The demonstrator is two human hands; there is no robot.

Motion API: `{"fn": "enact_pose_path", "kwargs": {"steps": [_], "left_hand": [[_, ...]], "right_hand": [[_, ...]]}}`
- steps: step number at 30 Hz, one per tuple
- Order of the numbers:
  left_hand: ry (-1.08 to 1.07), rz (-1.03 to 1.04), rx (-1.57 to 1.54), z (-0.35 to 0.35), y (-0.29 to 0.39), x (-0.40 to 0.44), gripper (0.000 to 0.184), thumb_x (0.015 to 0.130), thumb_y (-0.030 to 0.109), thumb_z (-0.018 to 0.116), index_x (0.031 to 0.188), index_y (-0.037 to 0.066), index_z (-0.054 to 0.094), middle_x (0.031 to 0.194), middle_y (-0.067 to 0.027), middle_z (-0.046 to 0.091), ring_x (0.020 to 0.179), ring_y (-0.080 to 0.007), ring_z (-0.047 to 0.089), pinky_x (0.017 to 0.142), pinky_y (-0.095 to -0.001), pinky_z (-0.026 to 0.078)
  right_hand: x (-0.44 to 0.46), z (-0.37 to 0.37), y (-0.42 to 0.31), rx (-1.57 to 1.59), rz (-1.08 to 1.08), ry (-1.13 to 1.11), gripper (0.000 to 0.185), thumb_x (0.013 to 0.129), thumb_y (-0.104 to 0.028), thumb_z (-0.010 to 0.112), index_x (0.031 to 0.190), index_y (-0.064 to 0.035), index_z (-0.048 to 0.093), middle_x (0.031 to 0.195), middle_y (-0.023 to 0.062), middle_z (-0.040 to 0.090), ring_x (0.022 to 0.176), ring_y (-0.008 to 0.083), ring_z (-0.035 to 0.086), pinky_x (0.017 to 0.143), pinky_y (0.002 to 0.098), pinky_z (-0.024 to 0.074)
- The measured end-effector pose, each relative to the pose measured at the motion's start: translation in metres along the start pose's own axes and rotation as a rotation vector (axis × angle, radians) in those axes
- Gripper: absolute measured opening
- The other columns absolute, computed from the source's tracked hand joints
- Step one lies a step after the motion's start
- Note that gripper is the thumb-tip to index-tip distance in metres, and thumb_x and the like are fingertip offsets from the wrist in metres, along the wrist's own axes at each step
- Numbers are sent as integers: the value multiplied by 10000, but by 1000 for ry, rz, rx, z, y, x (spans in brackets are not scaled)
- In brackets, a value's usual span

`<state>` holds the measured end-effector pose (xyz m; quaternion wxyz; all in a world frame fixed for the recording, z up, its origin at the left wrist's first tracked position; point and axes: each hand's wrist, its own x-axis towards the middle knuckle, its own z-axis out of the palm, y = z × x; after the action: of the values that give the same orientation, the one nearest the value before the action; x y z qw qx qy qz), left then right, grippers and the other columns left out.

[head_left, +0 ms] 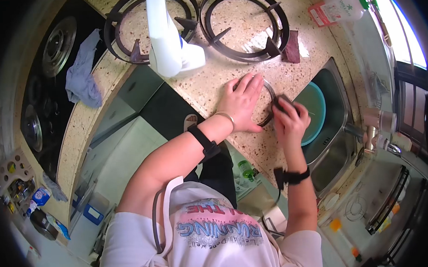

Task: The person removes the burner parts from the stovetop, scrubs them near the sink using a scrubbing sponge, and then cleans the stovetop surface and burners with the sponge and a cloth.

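Note:
My left hand (242, 102) lies flat on the speckled countertop (207, 98), fingers stretched out and thumb apart. It rests over a dark metal ring (272, 90), covering the ring's left side. Closed around a dark scrubbing pad (284, 102) is my right hand (292, 123), beside the ring's right edge. The pad is at or very near the ring; exact contact is hard to make out. Two larger black burner pan supports, one on the left (109, 38) and one on the right (285, 23), lie farther back on the counter.
A white spray bottle (165, 45) stands near the left pan support. A teal basin (321, 105) sits in the steel sink (338, 80) at right. A dark red cloth (291, 48), a soap bottle (337, 9), a grey rag (83, 72) and a black hob (49, 88) surround the workspace.

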<state>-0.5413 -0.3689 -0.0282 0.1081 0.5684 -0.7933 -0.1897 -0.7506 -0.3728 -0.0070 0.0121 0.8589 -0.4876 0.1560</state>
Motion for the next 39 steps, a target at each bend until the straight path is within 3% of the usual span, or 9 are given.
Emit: {"fn": "enact_pose_path", "kwargs": {"steps": [4,13,16,22,23,26,30,32,39], "left_hand": [[14,-7,0,-1,-1,1,1265,547,729,737,1495,16,296,1557,-112,294,1442,-253,237,1131,-448,203],[19,-9,10,-2,2,1,1250,549,710,744,1490,15,303,1551,-117,301,1430,-266,251,1134,-449,197],[38,-9,10,0,4,-1,1246,552,709,743,1487,10,305,1544,-123,308,1429,-269,251,1135,-452,200],[89,-18,-6,-1,4,-4,1233,557,711,738,1479,10,315,1521,-126,338,1423,-257,263,1139,-441,202],[85,-21,3,-1,4,-3,1229,558,712,737,1477,12,318,1518,-126,343,1422,-255,265,1140,-438,202],[102,-22,9,-2,3,-3,1217,561,714,734,1472,17,329,1511,-123,355,1421,-249,272,1140,-432,205],[110,-20,4,0,2,-3,1204,564,713,733,1469,24,341,1507,-115,363,1421,-245,275,1141,-430,208],[108,-28,-3,0,2,-3,1202,564,712,735,1468,24,343,1509,-111,360,1422,-245,273,1142,-428,208],[60,-35,-11,-4,2,-4,1209,575,711,728,1478,16,326,1530,-116,333,1437,-248,250,1147,-432,202]], "right_hand": [[62,12,9,13,-99,-12,219,768,-191,712,976,-243,756,1179,-106,664,1052,261,549,884,390,391],[31,7,10,-6,-53,35,221,729,-196,735,934,-273,768,1152,-71,655,1066,266,549,882,401,400],[65,14,17,49,-55,-2,294,753,-214,749,1039,-286,744,1246,82,610,1110,298,551,900,446,417],[30,-10,39,328,176,-335,550,753,-198,785,1273,-280,628,1272,203,558,1085,361,576,944,446,454],[27,-6,40,387,148,-240,648,723,-128,810,1323,-186,574,1248,186,577,1053,324,608,920,395,476],[26,-4,45,707,580,-276,740,711,-98,819,1372,-83,485,1212,159,585,1057,274,601,930,374,470],[16,7,46,659,299,-101,760,733,-66,784,1404,-59,428,1182,145,585,1065,293,581,903,371,481],[25,-10,14,343,106,-133,750,750,-50,755,1420,-73,419,1220,179,570,1104,352,572,919,375,480],[9,-26,-5,212,110,-230,671,779,-68,711,1396,-151,460,1006,180,681,847,368,674,710,417,546]]}}
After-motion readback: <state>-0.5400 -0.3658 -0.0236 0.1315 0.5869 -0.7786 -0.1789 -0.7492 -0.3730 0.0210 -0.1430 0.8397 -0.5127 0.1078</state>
